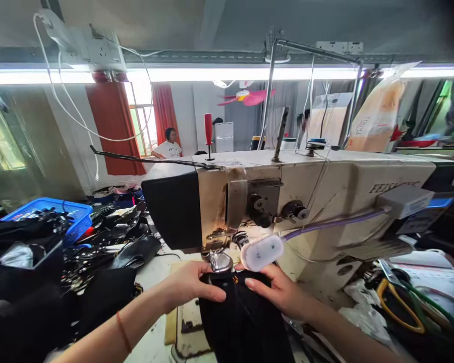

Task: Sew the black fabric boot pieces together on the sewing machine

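A piece of black fabric [245, 322] hangs down from the bed of a sewing machine [333, 201], its top edge close to the needle area. My left hand [191, 287] grips that edge on the left, thumb on top and fingers behind. On the other side my right hand [278, 290] pinches the edge with its thumb lying over the fabric. A small yellow-orange mark [235, 280] shows on the cloth between both thumbs. Just above the right hand sits a white lamp head [262, 253], lit, which partly hides the fingers.
Black pieces and straps [109, 247] are heaped at the left, by a blue basket [79, 222]. Yellow-handled scissors [397, 307] lie at the right near crumpled plastic. A red screwdriver [208, 131] stands upright on the machine. Another person [169, 145] is in the background.
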`<state>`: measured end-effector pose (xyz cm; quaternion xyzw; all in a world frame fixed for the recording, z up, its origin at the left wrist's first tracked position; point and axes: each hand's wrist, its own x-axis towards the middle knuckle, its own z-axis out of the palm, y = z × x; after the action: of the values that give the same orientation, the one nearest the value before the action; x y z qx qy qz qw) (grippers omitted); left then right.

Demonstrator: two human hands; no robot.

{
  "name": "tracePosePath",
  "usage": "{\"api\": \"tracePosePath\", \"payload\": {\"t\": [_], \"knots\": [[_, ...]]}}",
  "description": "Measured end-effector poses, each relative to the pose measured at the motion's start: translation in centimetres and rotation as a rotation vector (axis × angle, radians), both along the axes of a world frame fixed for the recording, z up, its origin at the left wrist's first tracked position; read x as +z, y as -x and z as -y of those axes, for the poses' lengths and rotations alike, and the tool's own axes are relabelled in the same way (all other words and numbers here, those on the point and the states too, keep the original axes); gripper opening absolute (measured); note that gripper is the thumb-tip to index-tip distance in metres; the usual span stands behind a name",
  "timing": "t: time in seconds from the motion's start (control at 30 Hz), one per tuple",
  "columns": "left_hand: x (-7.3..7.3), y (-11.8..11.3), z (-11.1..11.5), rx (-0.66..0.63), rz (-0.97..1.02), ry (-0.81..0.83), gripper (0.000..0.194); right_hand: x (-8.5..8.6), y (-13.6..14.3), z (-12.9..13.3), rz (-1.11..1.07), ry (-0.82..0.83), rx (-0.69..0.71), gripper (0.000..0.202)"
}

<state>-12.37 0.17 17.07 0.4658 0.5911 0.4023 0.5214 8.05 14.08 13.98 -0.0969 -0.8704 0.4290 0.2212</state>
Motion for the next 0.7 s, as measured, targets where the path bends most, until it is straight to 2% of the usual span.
{"api": "tracePosePath", "payload": {"t": [0.1,0.2,0.3,0.4,0.47,0.53,0.6,0.7], "knots": [[0.2,1.0,-0.5,0.012,-0.015,-0.039,0.047,1.2,1.0,-0.3,0.122,-0.290,0.045,0.037],[0.1,1.5,-0.5,0.021,-0.008,-0.040,0.054,2.2,1.1,0.1,0.124,-0.492,0.025,0.043],[0.2,1.2,-0.1,-0.019,-0.067,-0.018,0.048,3.0,0.1,1.2,0.027,-0.638,0.007,0.048],[0.6,0.6,0.3,-0.025,-0.179,-0.072,0.040,3.2,-0.9,2.1,-0.031,-0.757,0.006,0.054],[0.6,0.3,0.4,-0.015,-0.155,-0.085,0.038,3.1,-1.0,2.2,0.015,-0.730,-0.024,0.049],[0.3,0.1,0.3,0.001,-0.140,-0.050,0.040,2.9,-0.7,2.3,0.080,-0.597,-0.043,0.040],[-0.4,-0.2,0.3,0.044,-0.228,-0.015,0.042,2.6,-0.1,2.4,0.106,-0.409,-0.038,0.036],[-1.3,-0.7,0.4,0.126,-0.414,-0.035,0.041,2.2,0.9,2.9,0.094,-0.206,-0.048,0.042]]}}
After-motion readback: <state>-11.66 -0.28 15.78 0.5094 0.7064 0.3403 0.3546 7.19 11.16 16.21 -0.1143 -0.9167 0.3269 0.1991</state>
